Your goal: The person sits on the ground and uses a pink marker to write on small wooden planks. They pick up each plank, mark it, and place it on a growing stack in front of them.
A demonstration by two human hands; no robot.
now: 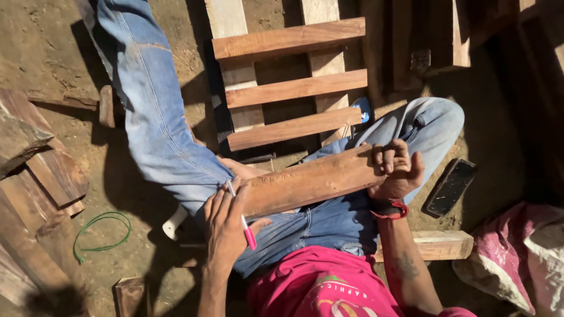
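Dirt ground [47, 53] holds a phone [451, 186], green wire [101, 238] and wooden frame [291, 88].

Our left hand [226, 226] hides the near end of the plank [311, 182] on our lap. The pen [244, 220] tip is hidden too. The top edge crops the wooden frame [288, 88].

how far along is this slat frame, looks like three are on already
Three slats already lie across the two pale rails, though fastenings cannot be seen. In hand: a fourth board rests across the person's lap, the right hand closed on its end, while the left hand holds a pen at the other end. That board is not yet on the rails.
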